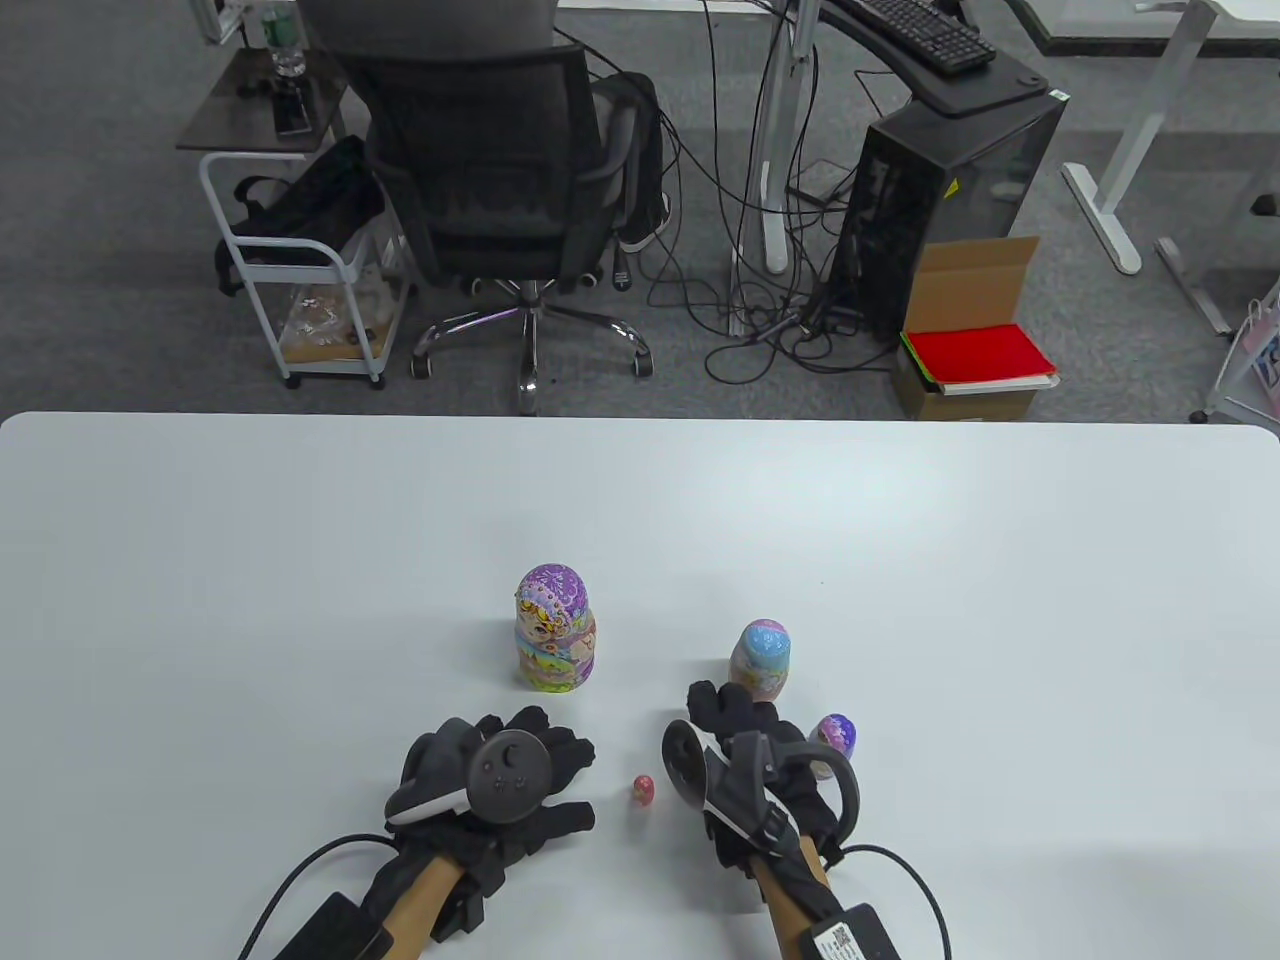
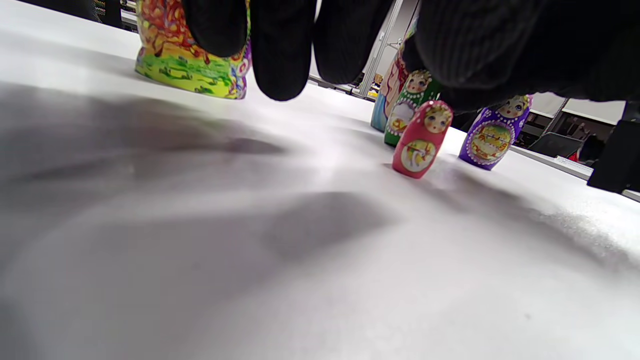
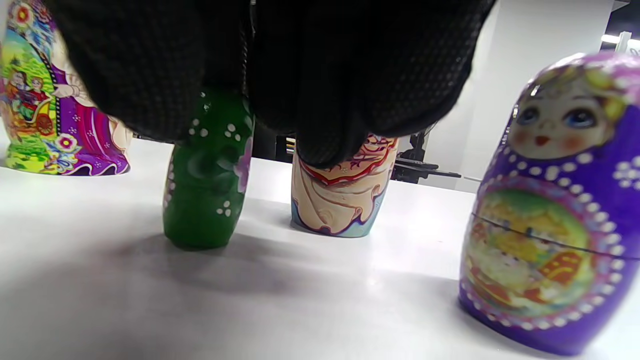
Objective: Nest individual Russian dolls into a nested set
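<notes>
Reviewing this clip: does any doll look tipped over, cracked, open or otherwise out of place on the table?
Nothing stands out. The largest doll, the blue doll, the purple doll, the green doll and the tiny red doll all stand upright and closed on the table. The right hand hides the green doll's top.

Left hand hovers low, palm down, fingers loosely spread (holding nothing). Right hand reaches forward, fingers curled downward.

white table | upright on it: lg doll; blue doll; green doll; purple doll; tiny red doll
</notes>
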A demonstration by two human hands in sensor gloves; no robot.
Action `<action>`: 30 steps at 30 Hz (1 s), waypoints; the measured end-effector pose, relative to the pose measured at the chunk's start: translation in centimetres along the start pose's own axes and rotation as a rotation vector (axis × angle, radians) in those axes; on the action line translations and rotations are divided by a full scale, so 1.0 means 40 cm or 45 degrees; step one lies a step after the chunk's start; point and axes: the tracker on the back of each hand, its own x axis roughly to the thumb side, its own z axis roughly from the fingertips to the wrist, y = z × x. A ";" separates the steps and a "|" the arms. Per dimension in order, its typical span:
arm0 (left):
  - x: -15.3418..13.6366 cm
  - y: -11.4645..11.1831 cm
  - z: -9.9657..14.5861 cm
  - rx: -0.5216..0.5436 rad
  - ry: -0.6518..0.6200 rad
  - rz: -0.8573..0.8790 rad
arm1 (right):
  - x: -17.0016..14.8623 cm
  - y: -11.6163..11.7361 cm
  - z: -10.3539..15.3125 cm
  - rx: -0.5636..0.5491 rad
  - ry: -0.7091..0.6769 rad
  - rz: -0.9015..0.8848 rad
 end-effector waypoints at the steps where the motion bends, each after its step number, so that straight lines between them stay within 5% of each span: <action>1: 0.000 0.000 0.000 0.003 0.001 0.000 | 0.002 0.000 0.001 -0.002 -0.003 -0.018; 10: 0.002 -0.001 0.000 0.002 -0.003 -0.001 | 0.030 0.020 0.001 -0.163 -0.007 -0.059; 17: 0.002 0.001 0.001 0.027 -0.007 0.000 | 0.001 0.015 -0.008 -0.087 0.054 -0.240; 22: 0.008 0.012 0.011 0.172 0.021 0.007 | -0.047 -0.038 0.013 -0.145 0.038 -0.735; 26: 0.022 0.022 0.023 0.315 -0.027 0.124 | -0.037 -0.043 0.015 -0.034 -0.013 -1.209; 30: 0.031 0.040 0.037 0.446 -0.044 0.187 | -0.009 -0.037 0.021 0.016 -0.105 -1.360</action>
